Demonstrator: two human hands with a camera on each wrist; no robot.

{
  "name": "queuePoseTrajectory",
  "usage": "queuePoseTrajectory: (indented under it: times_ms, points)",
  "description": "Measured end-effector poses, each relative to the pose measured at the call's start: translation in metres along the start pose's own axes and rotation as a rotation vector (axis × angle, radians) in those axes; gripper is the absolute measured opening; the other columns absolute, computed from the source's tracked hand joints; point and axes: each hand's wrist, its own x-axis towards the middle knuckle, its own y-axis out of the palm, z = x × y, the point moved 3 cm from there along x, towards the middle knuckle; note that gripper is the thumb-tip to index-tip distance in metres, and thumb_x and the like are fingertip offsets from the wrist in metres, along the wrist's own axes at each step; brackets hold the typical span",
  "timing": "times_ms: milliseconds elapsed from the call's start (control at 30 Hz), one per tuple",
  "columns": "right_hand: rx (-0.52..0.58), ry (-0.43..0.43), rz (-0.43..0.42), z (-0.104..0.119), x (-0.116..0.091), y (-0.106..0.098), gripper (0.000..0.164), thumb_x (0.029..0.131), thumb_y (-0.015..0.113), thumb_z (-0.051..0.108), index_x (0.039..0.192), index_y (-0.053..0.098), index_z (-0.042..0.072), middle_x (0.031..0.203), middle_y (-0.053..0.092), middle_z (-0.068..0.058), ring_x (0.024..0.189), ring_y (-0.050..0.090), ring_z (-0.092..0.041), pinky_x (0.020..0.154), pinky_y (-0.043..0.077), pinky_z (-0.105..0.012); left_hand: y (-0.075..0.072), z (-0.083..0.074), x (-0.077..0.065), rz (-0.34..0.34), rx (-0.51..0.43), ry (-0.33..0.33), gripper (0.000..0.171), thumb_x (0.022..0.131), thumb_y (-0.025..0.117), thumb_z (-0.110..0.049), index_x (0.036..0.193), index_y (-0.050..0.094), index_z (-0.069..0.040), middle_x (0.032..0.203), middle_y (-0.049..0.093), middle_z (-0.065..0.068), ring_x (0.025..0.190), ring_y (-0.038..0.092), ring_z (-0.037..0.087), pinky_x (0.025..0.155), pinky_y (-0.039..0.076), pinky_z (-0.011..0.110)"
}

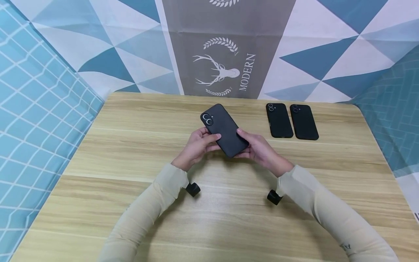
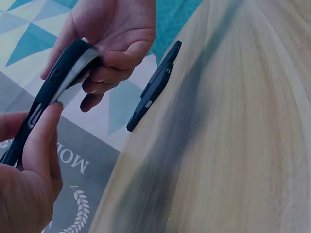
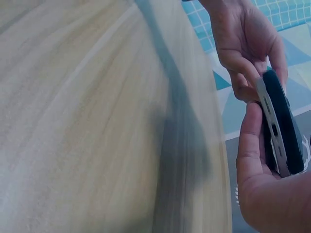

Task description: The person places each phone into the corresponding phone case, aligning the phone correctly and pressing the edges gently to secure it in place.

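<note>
Both my hands hold a phone in a black case [image 1: 226, 127] above the table, its back and ringed camera lenses facing up, tilted. My left hand [image 1: 198, 145] grips its left long side, thumb on the back. At the lower right corner my right hand [image 1: 260, 150] pinches, thumb on top and fingers beneath. In the left wrist view the case [image 2: 54, 80] bends away from the pale phone edge [image 2: 73, 72] near the right hand's end. The right wrist view shows the phone's bottom edge [image 3: 273, 127] with its port exposed beside the dark case [image 3: 286, 127].
Two more black phone-shaped items with camera cutouts, one on the left [image 1: 279, 120] and one on the right [image 1: 304, 122], lie side by side at the table's back right. The wooden table [image 1: 222, 222] meets a patterned cloth backdrop [image 1: 226, 22] at its far edge.
</note>
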Motion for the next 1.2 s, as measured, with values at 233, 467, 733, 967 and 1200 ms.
queuePoseTrajectory:
  times_ms: [233, 467, 733, 967, 1200]
  points:
    - [0.085, -0.027, 0.045, -0.003, -0.002, 0.003, 0.039, 0.088, 0.052, 0.034, 0.108, 0.044, 0.001, 0.072, 0.068, -0.005, 0.067, 0.066, -0.018, 0.07, 0.055, -0.03, 0.007, -0.002, -0.002, -0.05, -0.112, 0.088, 0.033, 0.082, 0.055, 0.003, 0.112, 0.041, 0.002, 0.097, 0.057, 0.011, 0.079, 0.065, 0.016, 0.071, 0.055, 0.03]
    - [0.137, -0.066, 0.089, -0.003, -0.005, 0.009, 0.029, 0.088, 0.052, 0.029, 0.095, 0.051, 0.0, 0.073, 0.068, -0.007, 0.069, 0.067, -0.017, 0.069, 0.055, -0.029, 0.016, -0.002, -0.004, -0.107, -0.199, 0.151, 0.037, 0.082, 0.055, 0.003, 0.115, 0.039, -0.001, 0.099, 0.053, 0.009, 0.083, 0.063, 0.014, 0.073, 0.054, 0.029]
    - [0.171, -0.145, 0.065, 0.001, -0.006, 0.016, 0.02, 0.09, 0.051, 0.023, 0.092, 0.054, 0.003, 0.071, 0.068, -0.005, 0.064, 0.065, -0.013, 0.063, 0.055, -0.024, 0.023, -0.001, -0.005, -0.108, -0.264, 0.175, 0.037, 0.082, 0.055, 0.003, 0.116, 0.041, -0.001, 0.097, 0.055, 0.007, 0.08, 0.064, 0.013, 0.075, 0.053, 0.028]
    - [0.16, -0.194, 0.044, 0.002, -0.009, 0.016, 0.019, 0.09, 0.05, 0.022, 0.095, 0.051, 0.004, 0.066, 0.066, -0.003, 0.057, 0.062, -0.011, 0.054, 0.051, -0.02, 0.023, -0.002, -0.007, -0.07, -0.278, 0.175, 0.034, 0.08, 0.054, 0.005, 0.113, 0.045, -0.002, 0.094, 0.058, 0.006, 0.08, 0.065, 0.013, 0.077, 0.052, 0.029]
    - [0.129, -0.231, 0.038, 0.005, -0.01, 0.015, 0.017, 0.091, 0.048, 0.019, 0.087, 0.056, 0.005, 0.062, 0.065, -0.002, 0.052, 0.059, -0.011, 0.049, 0.048, -0.02, 0.022, -0.004, -0.009, -0.005, -0.31, 0.184, 0.037, 0.08, 0.053, 0.008, 0.114, 0.045, -0.004, 0.092, 0.059, 0.005, 0.081, 0.064, 0.013, 0.077, 0.052, 0.029]
